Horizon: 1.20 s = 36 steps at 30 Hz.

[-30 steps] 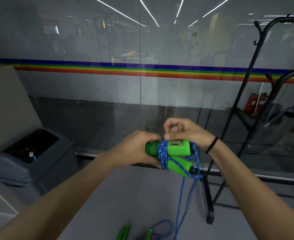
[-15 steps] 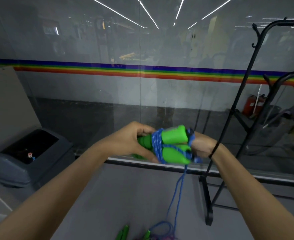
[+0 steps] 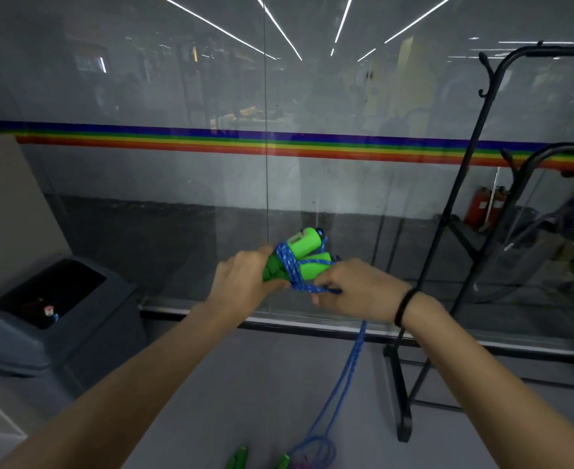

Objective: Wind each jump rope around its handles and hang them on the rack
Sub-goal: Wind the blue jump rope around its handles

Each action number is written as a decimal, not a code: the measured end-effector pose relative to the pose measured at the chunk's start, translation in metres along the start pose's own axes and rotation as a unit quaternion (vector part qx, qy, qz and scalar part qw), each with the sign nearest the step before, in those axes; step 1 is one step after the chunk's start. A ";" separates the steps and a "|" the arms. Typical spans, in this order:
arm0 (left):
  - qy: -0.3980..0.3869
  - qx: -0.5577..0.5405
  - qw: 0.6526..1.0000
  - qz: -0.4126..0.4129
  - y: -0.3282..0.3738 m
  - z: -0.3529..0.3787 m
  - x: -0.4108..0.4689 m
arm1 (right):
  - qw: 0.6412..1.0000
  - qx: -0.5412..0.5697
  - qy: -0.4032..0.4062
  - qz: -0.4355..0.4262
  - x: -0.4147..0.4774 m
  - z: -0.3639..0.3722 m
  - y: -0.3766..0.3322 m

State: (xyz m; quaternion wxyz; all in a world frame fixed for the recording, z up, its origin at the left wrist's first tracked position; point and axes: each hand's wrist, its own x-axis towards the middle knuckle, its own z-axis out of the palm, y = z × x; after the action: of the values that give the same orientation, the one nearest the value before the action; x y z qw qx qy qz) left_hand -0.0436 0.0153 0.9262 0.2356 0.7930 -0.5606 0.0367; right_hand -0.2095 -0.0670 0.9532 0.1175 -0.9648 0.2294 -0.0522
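My left hand grips the two green jump rope handles held side by side, tilted up to the right. Several turns of blue rope wrap around them. My right hand, a black band on its wrist, pinches the blue rope just below the handles. The loose rope hangs doubled from that hand down to a loop on the floor. A black metal rack with hooks stands to the right.
A glass wall with a rainbow stripe is straight ahead. A grey bin stands at the left. More green handles and rope lie on the floor at the bottom edge. A red fire extinguisher shows behind the glass.
My right hand has come from above the handles, round behind them, to below and in front, drawing the rope round. The handles have tilted upward.
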 end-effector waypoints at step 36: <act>0.156 -0.299 0.941 -0.022 -0.017 -0.036 0.017 | 0.964 0.264 0.008 -0.042 0.004 0.036 -0.019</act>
State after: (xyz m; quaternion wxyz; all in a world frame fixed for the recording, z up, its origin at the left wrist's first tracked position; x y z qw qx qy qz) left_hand -0.0144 0.0201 0.9573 0.5467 0.6829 -0.4842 -0.0148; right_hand -0.1922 -0.0447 0.9237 0.3635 -0.9081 0.1676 -0.1231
